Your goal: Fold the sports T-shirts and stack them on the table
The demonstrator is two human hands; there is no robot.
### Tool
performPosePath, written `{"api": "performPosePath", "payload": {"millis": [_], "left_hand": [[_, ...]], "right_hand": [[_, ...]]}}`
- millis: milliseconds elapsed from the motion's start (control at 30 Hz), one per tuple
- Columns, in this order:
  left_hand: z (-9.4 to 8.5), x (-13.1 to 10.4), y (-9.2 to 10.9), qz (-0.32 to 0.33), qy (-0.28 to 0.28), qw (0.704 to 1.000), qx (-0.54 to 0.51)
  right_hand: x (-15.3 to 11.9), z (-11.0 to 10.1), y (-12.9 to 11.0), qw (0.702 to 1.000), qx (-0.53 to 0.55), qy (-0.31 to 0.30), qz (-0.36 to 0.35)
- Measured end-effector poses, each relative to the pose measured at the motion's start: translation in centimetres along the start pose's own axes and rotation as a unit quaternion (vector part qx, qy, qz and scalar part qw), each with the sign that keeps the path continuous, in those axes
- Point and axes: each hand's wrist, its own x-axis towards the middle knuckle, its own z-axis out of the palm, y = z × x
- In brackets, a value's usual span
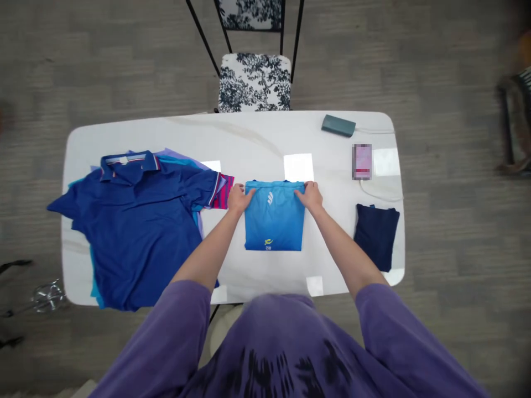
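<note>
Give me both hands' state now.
Left hand: thumb on the light-blue garment's far left corner; can't tell if gripping.
Right hand: thumb on its far right corner; can't tell if gripping.

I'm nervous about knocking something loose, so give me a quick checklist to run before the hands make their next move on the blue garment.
1. Left hand at the blue garment's far left corner, thumb on top: ok.
2. Right hand at the far right corner, thumb on top: ok.
3. Corners pinched from beneath as well: cannot tell; the undersides are hidden.
4. Left hand free of the striped cloth: cannot tell; they are very close.
5. Navy bundle apart from the blue garment: ok.
6. Polo wholly on the table: not ok; it overhangs the left and near edges.
</note>
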Motion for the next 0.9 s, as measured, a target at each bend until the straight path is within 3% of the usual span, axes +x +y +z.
{"api": "performPosePath", "payload": {"millis": [100, 233, 333, 467, 567, 667, 767, 900], "left_hand": [[1.4, 1.2, 0.0, -0.006, -0.006, 1.0, 0.023], [1.7, 1.8, 0.0, 0.011, -0.008, 1.0, 0.004], [1.2, 0.9, 0.1, 0.019, 0.002, 0.991, -0.134], [-0.3, -2.4, 0.9, 0.009, -0.007, 0.947, -0.321], [-2.4, -6.5, 1.4, 0.029, -0.019, 0.932, -0.36], [-5.0, -12.1, 0.9, 0.086, -0.016, 0.909, -0.407], [-7.7, -18.7, -0.5, 0.15, -0.021, 0.89, -0.431], [-10.6, -28.7, -2.6, 0.183, -0.075, 0.888, -0.416]], "right_hand": [[0.5, 1.1, 0.2, 1.0, -0.01, -0.01, -0.004], [0.6, 1.2, 0.1, 0.999, 0.011, -0.018, -0.038], [0.0, 0.8, -0.1, 0.995, 0.08, -0.035, -0.04], [-2.2, -0.5, -0.6, 0.967, 0.249, -0.041, -0.01], [-5.7, -2.3, -0.8, 0.934, 0.354, -0.039, -0.008], [-11.3, -4.9, -0.7, 0.912, 0.406, -0.03, -0.047], [-18.8, -7.7, -0.2, 0.892, 0.443, -0.014, -0.091], [-30.2, -11.3, 1.1, 0.88, 0.46, 0.021, -0.117]]}}
